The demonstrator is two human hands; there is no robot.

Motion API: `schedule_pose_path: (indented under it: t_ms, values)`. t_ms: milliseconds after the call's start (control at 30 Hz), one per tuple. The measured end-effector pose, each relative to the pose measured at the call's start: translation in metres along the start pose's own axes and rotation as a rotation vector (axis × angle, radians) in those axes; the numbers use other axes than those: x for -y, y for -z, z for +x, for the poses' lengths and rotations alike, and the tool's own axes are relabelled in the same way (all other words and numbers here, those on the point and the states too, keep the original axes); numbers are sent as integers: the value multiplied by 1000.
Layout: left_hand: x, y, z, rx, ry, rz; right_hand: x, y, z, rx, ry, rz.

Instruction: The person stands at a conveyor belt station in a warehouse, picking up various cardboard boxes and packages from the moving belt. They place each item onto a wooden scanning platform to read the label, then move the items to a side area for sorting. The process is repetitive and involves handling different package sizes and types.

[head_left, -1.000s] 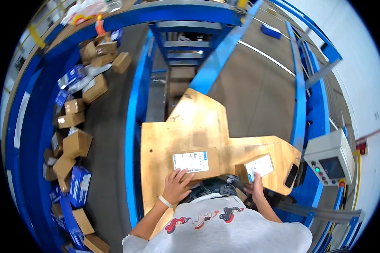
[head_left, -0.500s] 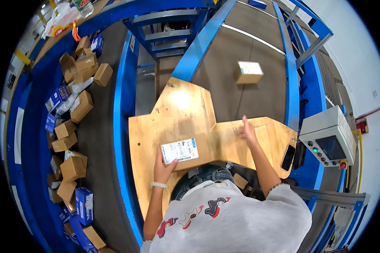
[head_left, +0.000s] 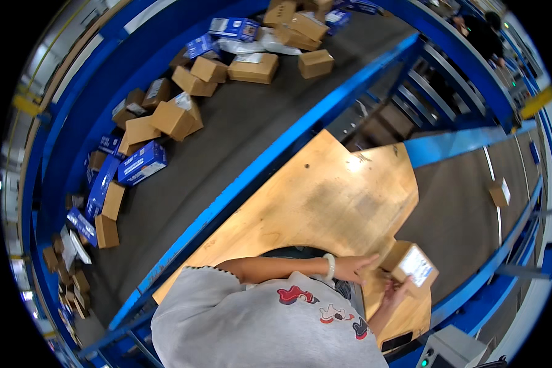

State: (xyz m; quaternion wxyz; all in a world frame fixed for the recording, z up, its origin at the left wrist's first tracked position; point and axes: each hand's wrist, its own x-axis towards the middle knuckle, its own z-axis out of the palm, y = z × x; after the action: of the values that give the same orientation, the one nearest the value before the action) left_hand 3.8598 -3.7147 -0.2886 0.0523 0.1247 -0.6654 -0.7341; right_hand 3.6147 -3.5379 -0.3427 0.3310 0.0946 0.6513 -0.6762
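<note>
My right hand (head_left: 397,293) grips a small brown cardboard box (head_left: 397,255) from its near side. The box is tilted above the right end of the wooden worktop (head_left: 325,196), beside the dark belt, and a white label shows on one face. My left hand (head_left: 352,267), with a pale bracelet at the wrist, reaches across in front of my body. Its fingers are stretched toward the box, apart from it, and hold nothing.
Past a blue rail (head_left: 276,153), a dark conveyor (head_left: 239,116) carries several cartons, blue boxes and plastic-wrapped parcels. Another carton (head_left: 500,192) lies on the right belt. A phone (head_left: 397,341) and a grey control box (head_left: 451,349) are at the lower right. A person (head_left: 481,37) stands far right.
My view has turned left. The labelled box has passed from my left hand to my right, which was empty. The carton on the right belt has moved farther off.
</note>
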Motion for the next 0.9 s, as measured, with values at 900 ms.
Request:
schedule_pose_path:
  t_ms: [900]
  values:
    - [206,790,-89,-1698,-170,-1245,-110,-916,201,1075,1463,-1455]
